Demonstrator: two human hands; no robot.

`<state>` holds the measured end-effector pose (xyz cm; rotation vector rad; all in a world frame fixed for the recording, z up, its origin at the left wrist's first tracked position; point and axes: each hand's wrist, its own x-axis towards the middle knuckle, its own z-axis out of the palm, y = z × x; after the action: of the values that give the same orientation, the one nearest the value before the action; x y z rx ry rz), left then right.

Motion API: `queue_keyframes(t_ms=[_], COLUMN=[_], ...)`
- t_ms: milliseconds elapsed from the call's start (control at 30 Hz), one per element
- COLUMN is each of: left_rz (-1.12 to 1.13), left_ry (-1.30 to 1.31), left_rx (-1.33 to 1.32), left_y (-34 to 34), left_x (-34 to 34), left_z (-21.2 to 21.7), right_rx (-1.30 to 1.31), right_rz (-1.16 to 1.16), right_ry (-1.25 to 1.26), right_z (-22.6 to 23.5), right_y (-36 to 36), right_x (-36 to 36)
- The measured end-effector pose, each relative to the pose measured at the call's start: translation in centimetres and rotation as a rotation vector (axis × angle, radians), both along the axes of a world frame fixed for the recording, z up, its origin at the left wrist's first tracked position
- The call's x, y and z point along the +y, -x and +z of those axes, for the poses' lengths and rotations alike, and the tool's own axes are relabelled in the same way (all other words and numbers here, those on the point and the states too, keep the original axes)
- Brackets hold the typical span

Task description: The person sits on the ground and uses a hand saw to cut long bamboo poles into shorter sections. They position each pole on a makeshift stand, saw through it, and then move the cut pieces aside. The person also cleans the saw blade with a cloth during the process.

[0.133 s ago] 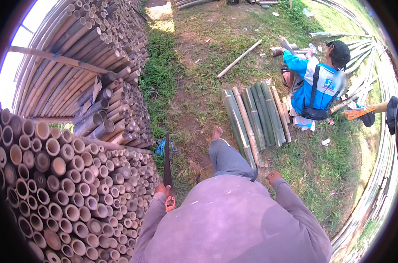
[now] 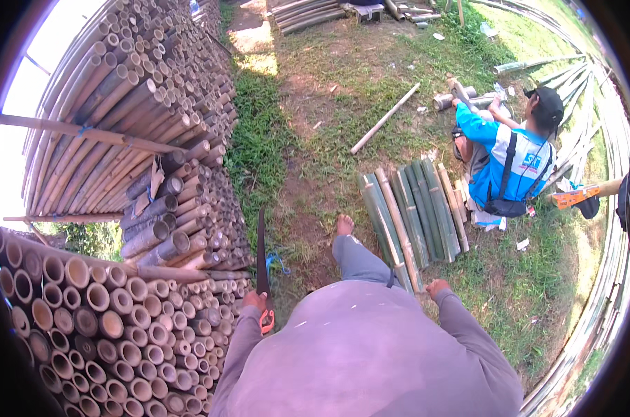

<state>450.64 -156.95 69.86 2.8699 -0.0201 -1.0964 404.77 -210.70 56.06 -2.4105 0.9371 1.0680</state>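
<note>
My left hand [image 2: 254,301] grips the orange handle of a long hand saw [image 2: 261,260]; its dark blade points up and away from me, close to the stacked bamboo poles [image 2: 113,326] on my left. At my side, my right hand [image 2: 438,288] hangs loosely closed and holds nothing, just above the near ends of a row of cut green bamboo lengths [image 2: 412,208] lying on the grass. My bare foot [image 2: 344,224] is stepping forward on the dirt.
A tall pile of bamboo [image 2: 120,118] fills the left. A person in a blue shirt [image 2: 506,163] sits on the ground at the right beside short bamboo pieces. A single pole [image 2: 384,119] lies on the grass ahead. Long bent poles [image 2: 593,292] line the right edge.
</note>
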Motion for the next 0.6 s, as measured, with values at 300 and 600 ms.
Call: queue_keyframes(t_ms=[300,600], left_rz=[0.012,-0.234], left_ry=[-0.01,-0.024], left_rx=[0.049,0.035], left_y=[-27.5,-58.4], left_x=[-20.0,-31.0], left_z=[7.8,-7.2], right_rx=[-0.667,-0.502], right_rz=[-0.64,-0.806], right_ry=[-0.258,-0.172], right_z=[17.0,14.5], right_y=[-50.9,-71.7], right_x=[-18.0,-31.9])
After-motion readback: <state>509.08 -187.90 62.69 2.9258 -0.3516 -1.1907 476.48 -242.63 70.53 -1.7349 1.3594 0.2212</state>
